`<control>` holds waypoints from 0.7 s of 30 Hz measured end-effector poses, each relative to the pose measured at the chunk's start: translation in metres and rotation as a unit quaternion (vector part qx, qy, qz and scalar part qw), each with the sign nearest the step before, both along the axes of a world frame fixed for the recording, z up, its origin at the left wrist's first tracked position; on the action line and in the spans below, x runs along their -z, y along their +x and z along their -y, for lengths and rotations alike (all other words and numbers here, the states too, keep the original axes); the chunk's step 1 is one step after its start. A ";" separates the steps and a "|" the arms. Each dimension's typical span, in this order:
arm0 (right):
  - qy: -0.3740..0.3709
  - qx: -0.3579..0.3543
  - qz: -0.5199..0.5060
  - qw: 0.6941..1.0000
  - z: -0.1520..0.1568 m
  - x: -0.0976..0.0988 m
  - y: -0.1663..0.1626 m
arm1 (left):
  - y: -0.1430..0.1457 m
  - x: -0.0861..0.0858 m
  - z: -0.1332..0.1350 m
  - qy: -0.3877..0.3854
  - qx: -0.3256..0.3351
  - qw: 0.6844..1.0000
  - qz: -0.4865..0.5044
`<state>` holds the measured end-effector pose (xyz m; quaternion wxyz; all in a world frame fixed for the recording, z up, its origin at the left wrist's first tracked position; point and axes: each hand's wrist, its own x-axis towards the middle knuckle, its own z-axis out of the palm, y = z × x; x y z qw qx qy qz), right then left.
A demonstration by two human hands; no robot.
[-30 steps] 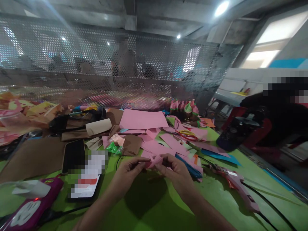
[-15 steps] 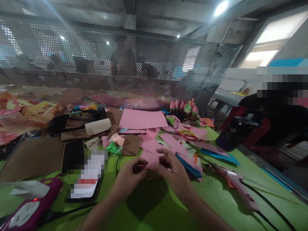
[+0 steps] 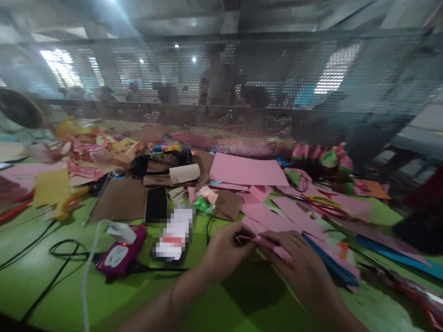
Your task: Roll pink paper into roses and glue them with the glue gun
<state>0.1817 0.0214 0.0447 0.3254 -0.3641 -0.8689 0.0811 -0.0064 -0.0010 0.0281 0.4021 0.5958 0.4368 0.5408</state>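
Note:
Over the green table, both my hands hold one small pink sheet piece [image 3: 283,253], which looks folded or rolled. My left hand [image 3: 228,249] pinches its left end between thumb and curled fingers. The right hand [image 3: 297,260] grips the other end, fingers laid across it and thumb underneath; part of the piece is hidden there. Just beyond my hands lie flat pink sheets [image 3: 266,216] and a folded brown piece [image 3: 228,205]. A blue folded strip [image 3: 330,263] lies to the right of my right hand.
A phone with a lit screen [image 3: 175,233], a dark phone [image 3: 155,205] and a purple power socket [image 3: 121,251] with cables are on the left. Yellow-and-red-handled scissors [image 3: 325,205] lie at right. A perforated metal screen [image 3: 194,92] stands behind the pile.
My view has turned left, so the table's things sit further right in the picture. The right hand now lies flatter across the pink piece, which looks narrower and more rolled.

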 end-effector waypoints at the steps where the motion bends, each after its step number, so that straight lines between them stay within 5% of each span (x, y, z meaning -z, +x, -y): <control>1: -0.006 -0.003 0.003 1.000 -0.002 0.001 0.001 | -0.001 0.000 -0.001 0.010 0.000 1.000 -0.010; 5: -0.028 -0.005 0.020 0.999 -0.005 0.003 0.003 | -0.004 -0.002 0.000 0.051 -0.019 0.991 -0.119; 11: -0.112 0.016 0.025 0.993 0.003 -0.003 0.000 | -0.008 -0.014 0.005 0.149 0.005 0.919 -0.366; 16: -0.229 0.035 -0.059 0.971 0.010 -0.005 -0.005 | -0.009 -0.013 0.008 0.128 0.007 0.916 -0.381; 21: -0.412 -0.010 -0.215 0.885 0.012 -0.008 -0.008 | -0.009 -0.009 0.010 0.086 0.008 0.944 -0.319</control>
